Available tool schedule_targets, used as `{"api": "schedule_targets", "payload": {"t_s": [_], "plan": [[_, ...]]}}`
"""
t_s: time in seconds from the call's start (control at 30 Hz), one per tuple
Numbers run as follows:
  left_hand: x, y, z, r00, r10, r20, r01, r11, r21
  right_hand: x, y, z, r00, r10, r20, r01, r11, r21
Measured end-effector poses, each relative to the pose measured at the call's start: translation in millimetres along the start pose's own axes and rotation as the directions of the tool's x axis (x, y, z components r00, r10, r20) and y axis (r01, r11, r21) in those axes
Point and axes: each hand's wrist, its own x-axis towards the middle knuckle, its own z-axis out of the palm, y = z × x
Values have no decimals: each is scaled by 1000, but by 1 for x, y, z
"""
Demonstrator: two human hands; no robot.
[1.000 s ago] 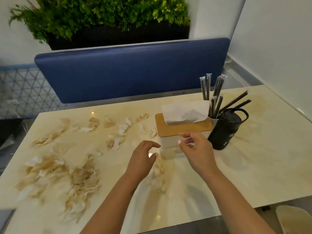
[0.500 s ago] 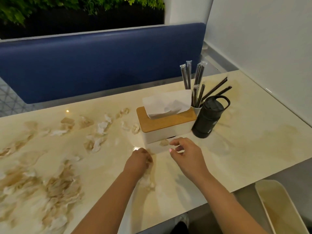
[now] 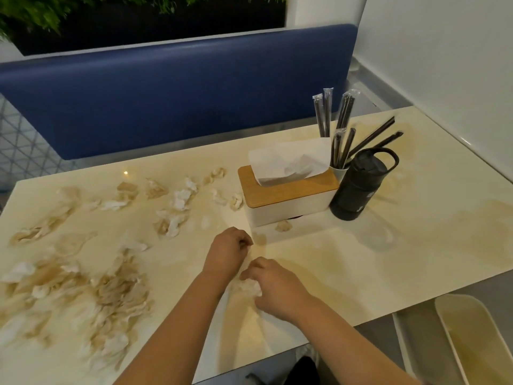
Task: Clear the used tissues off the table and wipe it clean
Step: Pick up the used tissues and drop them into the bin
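**Both hands gathering near tissues, most of the mess left**

Curled fingers of the left hand (image 3: 228,252) close round a tissue scrap near the worktop's (image 3: 416,245) near edge; the right hand's (image 3: 273,290) grip pinches a crumpled white tissue (image 3: 249,287) just beside it. By the look of it, clearing has barely begun: stained used tissues (image 3: 111,295) lie scattered across the left half, more by the tissue box (image 3: 286,201). Brown smears remain, so wiping is not yet done.
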Motion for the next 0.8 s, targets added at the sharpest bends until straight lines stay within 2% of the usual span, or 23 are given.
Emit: {"api": "schedule_targets", "payload": {"t_s": [0.07,0.17,0.37,0.43,0.53,0.63,0.8], "plan": [[-4,-2,-7,1000,-1,-27,0,1000,-31,5,-5,10,997,-37,74,46,992,-119],[-10,-5,-15,999,10,-47,-12,999,-36,10,-7,23,994,-56,98,77,971,-227],[-20,-4,-19,998,30,-51,-33,998,-54,15,0,38,1000,-5,8,7,972,-237],[-22,-2,-18,998,43,-49,-46,997,-62,14,5,41,999,29,-37,-35,985,-168],[-23,5,-16,997,61,-37,-63,996,-65,10,12,37,979,144,-143,-141,989,35],[-23,16,-12,996,87,-18,-88,994,-67,3,21,23,934,260,-245,-208,953,219],[-17,48,3,987,158,36,-155,985,-82,-20,48,-1,830,401,-388,-248,888,387]]}}
